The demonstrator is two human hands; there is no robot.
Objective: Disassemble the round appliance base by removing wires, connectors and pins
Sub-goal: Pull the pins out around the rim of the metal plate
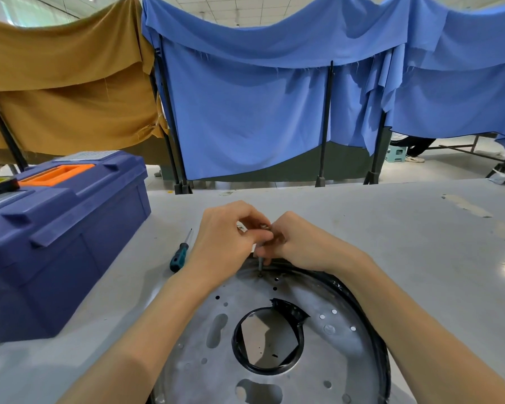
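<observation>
— Nearest the camera, what is shown?
— One round appliance base point(333, 354), lying flat on a table point(391, 228).
— And the hands?
— At the base's far rim, the left hand point(228, 240) and right hand point(301, 243), fingers curled, pinch a small metal part point(265, 227) above an upright pin point(260, 265). This looks like pin removal, and the next move probably calls for a straight upward pull. A screwdriver point(180, 256) lies left of the base.

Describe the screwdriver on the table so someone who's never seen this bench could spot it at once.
Start at the navy-blue plastic toolbox with the orange handle on the left of the grey table. In the gap between it and the round grey metal base lies a screwdriver, teal-and-black handle near, thin shaft pointing away. It is the only loose tool there.
</observation>
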